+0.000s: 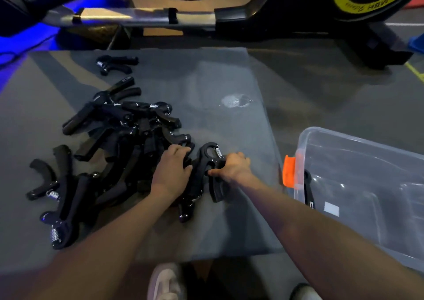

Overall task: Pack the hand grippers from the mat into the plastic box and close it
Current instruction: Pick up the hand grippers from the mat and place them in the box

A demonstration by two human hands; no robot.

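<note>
Head view: both hands down at the near right edge of the pile of hand grippers (124, 139) on the grey mat (229, 75). Right hand (234, 165) has its fingers curled round the handle of one gripper (207, 162) lying just right of the pile, spring end pointing away from the person. Left hand (173, 166) grips another piece at the pile's edge; which gripper it belongs to can't be separated from the black tangle. One stray gripper (117, 64) sits apart at the far left of the mat, a few more loose at the near left. Plastic box (358, 185) is on the floor just off the mat's right edge, lid off, orange latch (289, 171) on its near-left end; at least one dark gripper shows through the wall, full count unreadable. No lid in frame. Handling, as a guess: rigid plastic handles with steel springs, moderately light, not fragile, but hooked shapes will snag neighbours, so lifting one may drag others. Best hold looks like a full wrap round one handle, clear of the spring. Dim light and black-on-black make the pile count unclear. Box's right end is cut off by the frame. Exercise machine (344, 6) stands behind the mat, a shoe (165, 281) at bottom edge.
</note>
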